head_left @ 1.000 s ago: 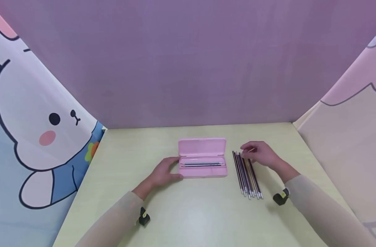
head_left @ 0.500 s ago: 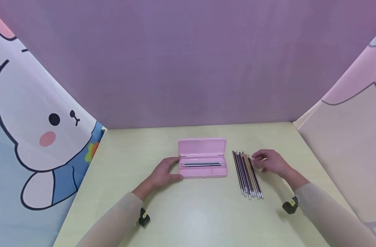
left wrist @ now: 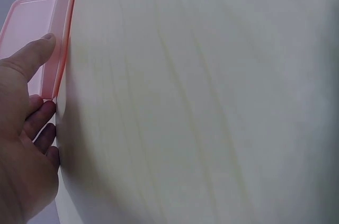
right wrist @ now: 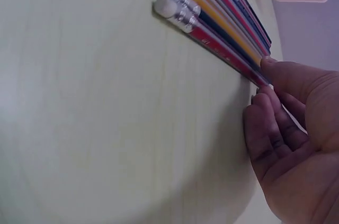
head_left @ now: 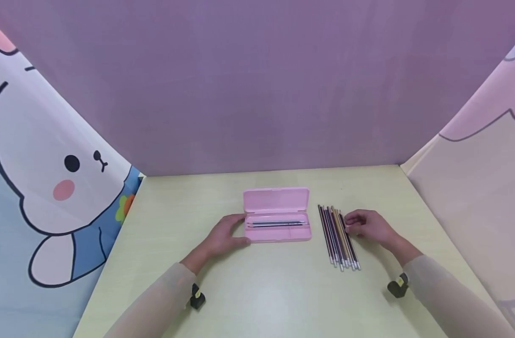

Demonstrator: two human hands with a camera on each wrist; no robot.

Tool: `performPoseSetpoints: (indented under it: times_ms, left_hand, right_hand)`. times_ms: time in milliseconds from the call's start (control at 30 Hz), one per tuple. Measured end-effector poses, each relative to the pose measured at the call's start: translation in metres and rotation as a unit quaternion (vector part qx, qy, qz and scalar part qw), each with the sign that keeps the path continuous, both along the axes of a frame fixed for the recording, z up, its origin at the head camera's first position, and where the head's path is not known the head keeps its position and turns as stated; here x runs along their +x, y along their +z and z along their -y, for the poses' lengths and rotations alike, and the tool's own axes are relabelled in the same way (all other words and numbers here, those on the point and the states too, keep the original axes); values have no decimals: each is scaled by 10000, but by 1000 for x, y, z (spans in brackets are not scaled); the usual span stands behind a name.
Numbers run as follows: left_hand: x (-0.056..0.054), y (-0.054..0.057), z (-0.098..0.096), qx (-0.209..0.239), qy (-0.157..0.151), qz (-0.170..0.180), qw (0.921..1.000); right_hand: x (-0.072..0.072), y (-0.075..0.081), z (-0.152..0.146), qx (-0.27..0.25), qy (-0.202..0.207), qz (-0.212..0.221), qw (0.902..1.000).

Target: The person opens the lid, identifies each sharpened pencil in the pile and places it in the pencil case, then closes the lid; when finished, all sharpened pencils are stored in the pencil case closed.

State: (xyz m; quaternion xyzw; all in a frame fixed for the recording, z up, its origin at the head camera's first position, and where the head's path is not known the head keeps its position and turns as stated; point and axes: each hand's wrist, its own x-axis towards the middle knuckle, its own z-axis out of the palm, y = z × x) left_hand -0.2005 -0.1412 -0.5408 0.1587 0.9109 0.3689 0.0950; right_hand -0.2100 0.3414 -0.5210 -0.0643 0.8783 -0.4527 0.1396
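Observation:
A pink pencil case (head_left: 276, 201) lies open on the table, its lid folded back. Several pencils (head_left: 277, 224) rest in its rear compartment. My left hand (head_left: 223, 237) holds the case by its left end; in the left wrist view the thumb presses on the case wall and the fingers curl at the corner. To the right of the case lies a row of pencils (head_left: 335, 239), eraser ends toward me. My right hand (head_left: 369, 227) is at the row's right side. In the right wrist view its thumb and forefinger pinch the far end of the outermost red pencil (right wrist: 222, 50).
The pale wooden table (head_left: 257, 295) meets a purple backdrop (head_left: 274, 94) behind the case. Cartoon-printed cloth (head_left: 42, 164) hangs on the left, another printed panel (head_left: 473, 188) on the right. Black wrist cameras (head_left: 197, 297) sit below both hands.
My right hand has moved from above the row's far ends rightward and down to its right edge, and its fingers have closed in on the outer pencil. The left hand stays on the case.

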Motion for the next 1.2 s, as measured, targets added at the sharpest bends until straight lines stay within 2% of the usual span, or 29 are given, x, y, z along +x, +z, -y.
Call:
performPoseSetpoints:
  times_ms: [233, 433, 600, 833, 967, 1200]
  left_hand:
    - [0, 0, 0, -101, 16, -11, 9999]
    - [0, 1, 0, -79, 24, -5, 10000]
    - [1, 0, 0, -64, 22, -13, 10000]
    - [2, -1, -1, -124, 11, -41, 9999]
    - [1, -3, -1, -110, 20, -55, 9999]
    - [0, -5, -1, -63, 5, -103, 9999]
  right_hand:
    - [1, -2, 0, -110, 31, -98, 9999]
    - [-1, 0, 3, 309, -53, -246, 9992]
    - [-2, 4, 6, 548, -174, -86, 9983]
    - [-1, 6, 7, 501, -324, 202, 9980]
    - [0, 3, 7, 570, -397, 94, 9975]
    - [2, -2, 6, 1005, -480, -207, 9936]
